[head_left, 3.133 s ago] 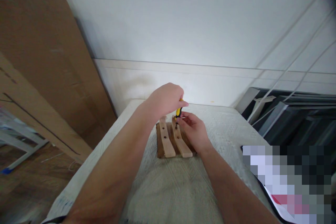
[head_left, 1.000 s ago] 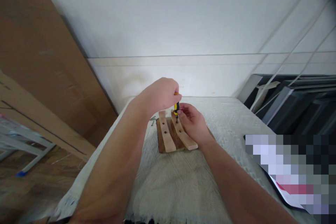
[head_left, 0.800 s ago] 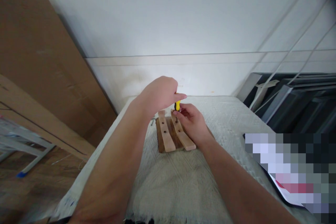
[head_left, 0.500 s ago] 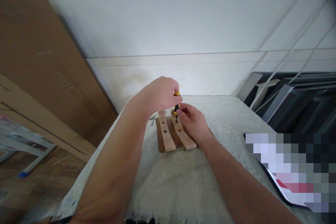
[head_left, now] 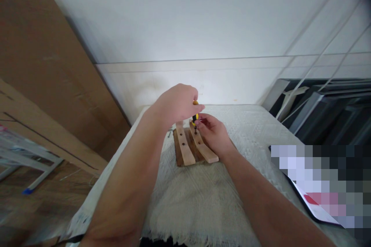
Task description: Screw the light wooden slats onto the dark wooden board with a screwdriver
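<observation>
Screwdriver (head_left: 194, 118): near upright over the right wooden strip (head_left: 207, 153), tip end near its upper hole; probably light and stiff, so your surest hold is the handle.
Left hand (head_left: 181, 102): your fingers grasp the top of the handle.
Right hand (head_left: 214, 133): your fingers pinch the lower end; you can't see whether they also touch the strip.
Wooden strips: two, counting the left wooden strip (head_left: 184, 152); likely rigid and smooth, best steadied by their edges.
Brown board (head_left: 190, 141): one, beneath both strips on the cloth-covered surface (head_left: 191, 200); likely firm.
Your count: one screwdriver; metal pieces (head_left: 170, 134) left of the board, too small to number.
</observation>
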### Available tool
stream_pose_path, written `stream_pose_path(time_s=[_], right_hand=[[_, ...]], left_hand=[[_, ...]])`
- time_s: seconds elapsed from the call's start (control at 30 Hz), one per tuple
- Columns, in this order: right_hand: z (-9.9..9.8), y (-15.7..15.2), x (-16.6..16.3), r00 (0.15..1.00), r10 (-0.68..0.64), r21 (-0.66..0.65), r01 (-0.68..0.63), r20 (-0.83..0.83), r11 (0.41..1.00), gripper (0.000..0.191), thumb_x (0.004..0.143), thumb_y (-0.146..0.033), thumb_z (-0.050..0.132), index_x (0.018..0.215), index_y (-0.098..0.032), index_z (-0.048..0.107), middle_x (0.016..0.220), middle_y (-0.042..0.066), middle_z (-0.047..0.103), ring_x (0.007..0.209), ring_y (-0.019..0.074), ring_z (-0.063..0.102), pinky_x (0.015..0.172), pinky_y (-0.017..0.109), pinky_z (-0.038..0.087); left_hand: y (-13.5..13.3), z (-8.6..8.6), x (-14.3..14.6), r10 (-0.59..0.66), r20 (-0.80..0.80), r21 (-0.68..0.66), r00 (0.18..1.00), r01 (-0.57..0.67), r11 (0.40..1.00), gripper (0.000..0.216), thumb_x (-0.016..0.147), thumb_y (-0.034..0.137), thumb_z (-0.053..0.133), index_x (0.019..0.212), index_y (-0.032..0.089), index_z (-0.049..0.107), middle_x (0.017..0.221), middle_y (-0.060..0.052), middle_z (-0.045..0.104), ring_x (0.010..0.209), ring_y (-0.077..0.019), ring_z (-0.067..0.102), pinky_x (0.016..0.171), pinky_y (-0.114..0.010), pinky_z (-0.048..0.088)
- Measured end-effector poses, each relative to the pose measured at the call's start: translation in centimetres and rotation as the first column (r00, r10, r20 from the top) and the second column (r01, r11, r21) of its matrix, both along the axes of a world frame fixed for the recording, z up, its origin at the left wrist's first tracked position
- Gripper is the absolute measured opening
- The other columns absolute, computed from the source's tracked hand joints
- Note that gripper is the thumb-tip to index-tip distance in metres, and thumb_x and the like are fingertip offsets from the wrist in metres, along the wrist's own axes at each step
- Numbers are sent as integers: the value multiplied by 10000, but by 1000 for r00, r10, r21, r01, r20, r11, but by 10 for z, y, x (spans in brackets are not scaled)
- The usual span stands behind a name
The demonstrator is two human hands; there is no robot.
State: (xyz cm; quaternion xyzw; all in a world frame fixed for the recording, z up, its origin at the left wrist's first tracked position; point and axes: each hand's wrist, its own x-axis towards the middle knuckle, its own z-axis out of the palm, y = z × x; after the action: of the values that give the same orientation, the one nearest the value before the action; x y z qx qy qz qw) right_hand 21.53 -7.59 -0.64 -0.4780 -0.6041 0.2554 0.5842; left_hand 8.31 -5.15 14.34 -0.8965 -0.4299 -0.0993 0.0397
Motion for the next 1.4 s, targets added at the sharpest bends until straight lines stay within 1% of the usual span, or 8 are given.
stream_pose_path(time_s=[0.13,0.43,0.67,0.8,0.9,1.03,1.23,1.4], right_hand=[[-1,-1,-1,1000,-3,52,2,17,999,248,850,-327,549,1044,-222,660,1015,65,687,905,185,650,817,359,527],[-1,2,-1,1000,4,53,-5,3,999,231,814,-328,599,1021,-228,624,935,33,661,805,170,631,765,346,520],[1,0,-1,999,3,32,-4,35,999,226,860,-319,512,1020,-219,637,962,55,688,823,182,627,770,362,507],[0,1,-2,995,-62,115,53,78,992,270,803,-344,597,1032,-221,670,1037,68,655,758,158,594,723,333,504],[0,2,-2,998,-40,43,38,54,998,309,786,-371,625,1045,-209,668,941,55,675,655,142,565,659,321,496],[2,0,-2,1000,13,-24,-13,1,1000,283,826,-359,572,1049,-210,662,921,49,709,765,178,627,742,350,502],[4,-2,-2,999,19,0,-18,38,1000,264,858,-354,523,1029,-209,661,1013,74,697,870,197,638,807,377,502],[-1,3,-2,1000,3,96,-1,-20,995,300,791,-351,624,1063,-226,623,1003,60,659,808,166,620,768,339,513]], left_hand=[[2,0,-2,-29,-18,-25,999,29,999,301,798,365,521,853,148,722,734,-76,676,666,-171,576,619,-282,369],[-3,-2,4,124,-32,30,992,-123,992,505,816,595,490,882,148,715,753,-102,664,793,-227,603,688,-294,407],[-12,5,-5,-42,-36,25,998,43,999,286,843,306,490,955,153,704,805,-65,688,707,-164,567,660,-279,373],[-9,5,-3,22,-68,40,997,-19,999,337,847,416,497,879,159,713,755,-73,671,703,-183,571,634,-286,365],[-6,2,2,70,-64,60,995,-66,996,422,845,510,485,870,159,718,739,-90,659,763,-217,591,662,-296,381],[-5,-2,4,143,4,97,990,-142,985,492,808,602,505,903,165,710,754,-84,663,812,-230,600,698,-298,398],[-3,-3,-3,-55,-1,36,999,55,998,290,820,366,521,966,197,707,832,-51,697,731,-166,588,644,-266,378],[1,-3,-1,-3,-35,55,999,5,998,361,827,467,521,873,166,715,790,-84,682,722,-192,589,629,-284,381]])
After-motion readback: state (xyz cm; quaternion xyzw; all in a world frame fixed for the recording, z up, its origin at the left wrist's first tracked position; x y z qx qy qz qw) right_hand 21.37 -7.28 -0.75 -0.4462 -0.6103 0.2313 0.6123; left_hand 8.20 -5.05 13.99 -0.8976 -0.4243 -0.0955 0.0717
